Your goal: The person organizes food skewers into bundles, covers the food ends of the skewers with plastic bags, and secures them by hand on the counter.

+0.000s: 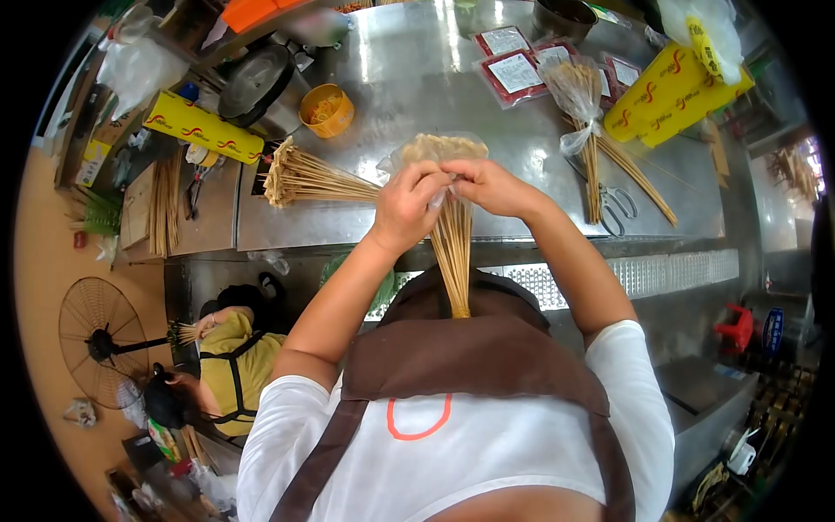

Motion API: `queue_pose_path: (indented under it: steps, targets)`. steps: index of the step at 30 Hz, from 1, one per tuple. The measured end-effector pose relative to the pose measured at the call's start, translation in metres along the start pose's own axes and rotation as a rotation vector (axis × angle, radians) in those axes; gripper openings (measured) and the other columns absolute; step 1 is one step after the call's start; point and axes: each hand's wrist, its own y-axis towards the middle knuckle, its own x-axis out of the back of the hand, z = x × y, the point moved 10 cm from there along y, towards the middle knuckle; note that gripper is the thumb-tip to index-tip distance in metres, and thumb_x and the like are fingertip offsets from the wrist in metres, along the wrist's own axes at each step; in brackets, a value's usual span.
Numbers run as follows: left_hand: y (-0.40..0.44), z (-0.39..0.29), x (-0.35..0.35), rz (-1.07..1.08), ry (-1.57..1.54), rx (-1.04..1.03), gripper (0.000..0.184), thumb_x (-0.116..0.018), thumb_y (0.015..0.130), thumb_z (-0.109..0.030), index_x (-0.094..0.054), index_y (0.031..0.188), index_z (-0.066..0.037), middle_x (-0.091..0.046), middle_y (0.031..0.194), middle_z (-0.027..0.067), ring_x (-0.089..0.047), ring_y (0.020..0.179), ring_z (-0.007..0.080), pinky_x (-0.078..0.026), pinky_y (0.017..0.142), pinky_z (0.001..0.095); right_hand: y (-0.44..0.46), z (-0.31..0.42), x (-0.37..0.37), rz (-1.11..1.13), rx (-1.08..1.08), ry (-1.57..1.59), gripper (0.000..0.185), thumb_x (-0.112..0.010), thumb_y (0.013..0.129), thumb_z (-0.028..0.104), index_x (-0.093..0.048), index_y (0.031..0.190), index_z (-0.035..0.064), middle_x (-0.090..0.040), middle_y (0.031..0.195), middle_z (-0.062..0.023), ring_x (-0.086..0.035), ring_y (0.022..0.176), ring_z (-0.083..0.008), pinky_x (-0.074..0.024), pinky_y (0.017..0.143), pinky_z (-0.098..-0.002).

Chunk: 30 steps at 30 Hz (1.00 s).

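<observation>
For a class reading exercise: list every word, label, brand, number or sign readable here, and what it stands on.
No word is readable.
Left yellow pack, right yellow pack: red "S"-like mark, lettering blurred.
Labels on packets: too small.
Blue sign: blurred.
Shirt: red "U"-like curve, perhaps a letter.
Anything else: too small or blurred.
</observation>
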Motion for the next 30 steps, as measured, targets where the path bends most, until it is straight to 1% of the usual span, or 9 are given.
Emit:
queue_pose_path:
  steps: [2, 4, 7, 12, 17, 19, 24, 26, 30]
  targets:
    - [-0.002, 0.001, 0.006, -0.067, 0.034, 0.009, 0.022, -0.068, 0.068, 0.0, -0.063, 0.089, -0.006, -0.057, 0.09, 0.007, -0.057, 0.08, 0.0285, -0.048, 0.065, 0.0354, 0.001, -0.009, 0.0, -0.002, -0.013, -0.027, 0.03, -0.048, 0.086, 0.001, -0.057, 0.115, 0.0019, -0.062, 0.102, -0.0076, -0.059, 0.089, -0.0199, -0.0461, 0.082, -0.0297]
    - [0.0, 0.0, 0.009, -0.062, 0.1, -0.033, 0.022, -0.068, 0.07, -0.002, -0.063, 0.091, -0.007, -0.058, 0.089, 0.0059, -0.057, 0.081, 0.0273, -0.047, 0.067, 0.0355, -0.008, 0.023, 0.009, -0.224, 0.343, -0.465, 0.024, -0.053, 0.082, 0.0, -0.061, 0.104, 0.0021, -0.06, 0.105, -0.0102, -0.057, 0.091, -0.0232, -0.0453, 0.081, -0.0345]
    - [0.003, -0.004, 0.014, -0.057, 0.192, -0.086, 0.023, -0.067, 0.072, -0.005, -0.065, 0.095, -0.007, -0.06, 0.09, 0.0067, -0.056, 0.084, 0.0271, -0.046, 0.071, 0.0357, -0.032, 0.073, 0.011, -0.506, 0.58, -0.867, 0.017, -0.056, 0.076, 0.001, -0.062, 0.093, 0.0021, -0.06, 0.103, -0.0119, -0.055, 0.093, -0.0287, -0.044, 0.079, -0.0393]
    - [-0.028, 0.01, 0.026, -0.051, 0.223, -0.067, 0.016, -0.064, 0.079, -0.008, -0.066, 0.094, -0.003, -0.064, 0.091, 0.0104, -0.057, 0.087, 0.0284, -0.045, 0.074, 0.0368, -0.045, 0.025, 0.028, -0.479, 0.381, -1.04, 0.011, -0.055, 0.074, 0.003, -0.06, 0.084, 0.0045, -0.06, 0.093, -0.0082, -0.053, 0.087, -0.0274, -0.0406, 0.072, -0.0378]
    - [-0.083, 0.051, 0.008, 0.123, -0.047, 0.392, 0.013, -0.057, 0.087, -0.012, -0.062, 0.08, -0.002, -0.064, 0.098, 0.0106, -0.057, 0.091, 0.0296, -0.044, 0.08, 0.0371, -0.056, -0.053, 0.03, -0.373, 0.158, -0.98, 0.005, -0.056, 0.078, 0.006, -0.06, 0.081, 0.0045, -0.059, 0.089, -0.0077, -0.052, 0.087, -0.0265, -0.0401, 0.075, -0.0345]
    - [-0.078, 0.058, 0.008, 0.055, -0.193, 0.476, 0.021, -0.054, 0.089, -0.015, -0.058, 0.074, -0.002, -0.064, 0.103, 0.0113, -0.057, 0.095, 0.0264, -0.043, 0.084, 0.036, -0.065, -0.028, 0.042, -0.541, 0.241, -0.449, 0.008, -0.055, 0.083, 0.008, -0.059, 0.078, 0.0032, -0.058, 0.087, -0.008, -0.053, 0.088, -0.0225, -0.0403, 0.078, -0.0308]
    - [-0.051, 0.064, -0.018, -0.113, -0.895, 0.724, 0.037, -0.042, 0.096, -0.024, -0.051, 0.069, -0.001, -0.063, 0.1, 0.0151, -0.055, 0.094, 0.0226, -0.039, 0.088, 0.0327, -0.025, 0.008, 0.02, -0.421, 0.137, 0.309, 0.013, -0.047, 0.087, 0.012, -0.055, 0.08, 0.0036, -0.059, 0.085, -0.0068, -0.053, 0.088, -0.0195, -0.0404, 0.081, -0.0302]
    - [-0.054, 0.067, -0.028, -0.239, -1.164, 0.787, 0.037, -0.04, 0.098, -0.026, -0.046, 0.068, -0.005, -0.057, 0.074, 0.0114, -0.053, 0.079, 0.0209, -0.04, 0.079, 0.0334, -0.009, -0.004, 0.011, -0.373, 0.192, 0.952, 0.013, -0.042, 0.088, 0.012, -0.048, 0.077, 0.0068, -0.052, 0.072, -0.0047, -0.05, 0.07, -0.017, -0.0406, 0.068, -0.0291]
    - [-0.06, 0.071, -0.028, -0.281, -1.086, 0.852, 0.037, -0.043, 0.097, -0.023, -0.041, 0.064, -0.007, -0.039, 0.062, 0.0027, -0.042, 0.064, 0.0166, -0.038, 0.068, 0.0324, 0.007, -0.039, 0.011, -0.314, 0.063, 1.207, 0.016, -0.04, 0.089, 0.012, -0.041, 0.073, 0.0096, -0.04, 0.061, -0.0016, -0.038, 0.051, -0.012, -0.0328, 0.051, -0.0269]
